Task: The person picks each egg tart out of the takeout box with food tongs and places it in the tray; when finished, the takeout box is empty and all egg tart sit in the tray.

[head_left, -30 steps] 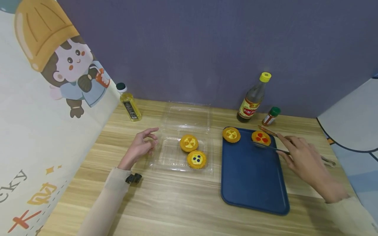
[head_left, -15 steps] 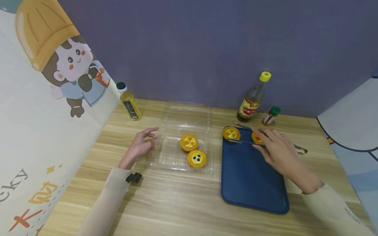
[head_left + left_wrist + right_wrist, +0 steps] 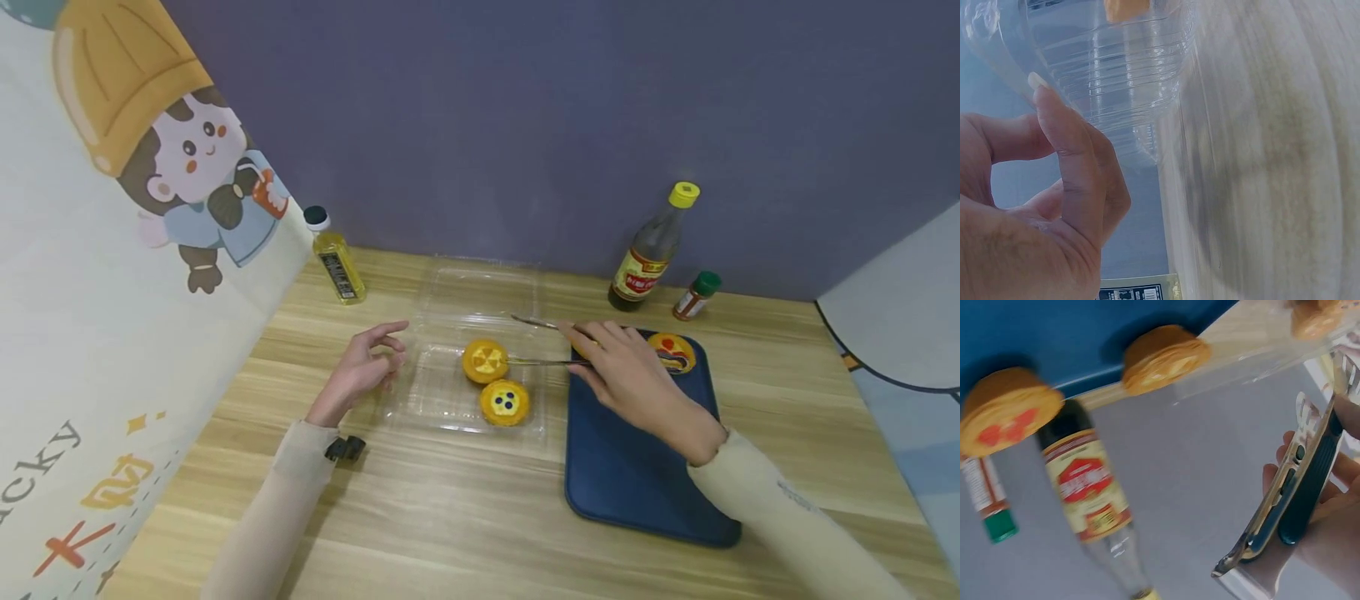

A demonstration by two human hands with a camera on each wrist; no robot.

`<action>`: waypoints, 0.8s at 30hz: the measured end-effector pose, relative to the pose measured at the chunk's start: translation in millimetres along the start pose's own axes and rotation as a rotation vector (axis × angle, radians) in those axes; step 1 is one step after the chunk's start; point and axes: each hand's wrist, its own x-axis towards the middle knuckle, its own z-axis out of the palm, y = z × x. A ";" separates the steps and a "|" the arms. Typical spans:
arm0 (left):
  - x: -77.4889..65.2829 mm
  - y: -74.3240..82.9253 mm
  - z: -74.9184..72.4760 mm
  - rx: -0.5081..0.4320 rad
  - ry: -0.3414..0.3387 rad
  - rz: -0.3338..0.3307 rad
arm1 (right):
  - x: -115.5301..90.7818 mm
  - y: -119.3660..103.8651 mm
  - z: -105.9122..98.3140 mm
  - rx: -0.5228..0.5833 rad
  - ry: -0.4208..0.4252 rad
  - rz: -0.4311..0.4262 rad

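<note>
My right hand (image 3: 637, 383) holds metal tongs (image 3: 543, 362) with dark grips. Their arms are spread, with nothing between the tips. In the head view the lower tip overlaps a tart with yellow wedges (image 3: 485, 362) in the clear plastic container (image 3: 442, 408); contact cannot be told. Beside that tart sits one with dark blue dots (image 3: 505, 403). A red-topped tart (image 3: 672, 353) and a yellow-topped tart (image 3: 1166, 359) are on the blue tray (image 3: 637, 475); my right hand hides the latter in the head view. My left hand (image 3: 362, 371), fingers loosely bent, is at the container's left edge, holding nothing.
The container's lid (image 3: 483, 292) lies folded back toward the dark wall panel. An oil bottle (image 3: 337, 262) stands at the back left. Behind the tray are a yellow-capped sauce bottle (image 3: 645, 262) and a small green-capped jar (image 3: 696, 296).
My right hand has carried the spread tongs left, from the red-topped tart across the tray to the container. The left hand stays in place. The view has shifted slightly.
</note>
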 end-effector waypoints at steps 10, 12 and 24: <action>-1.4 0.6 0.1 -0.003 0.006 -0.011 | 25.7 -19.2 17.7 0.015 -0.101 -0.049; -1.3 0.8 0.5 -0.004 0.006 -0.011 | 27.8 -20.6 20.2 0.024 -0.115 -0.048; 0.1 1.0 0.1 0.006 0.005 -0.011 | 30.9 -20.9 22.9 0.033 -0.177 -0.034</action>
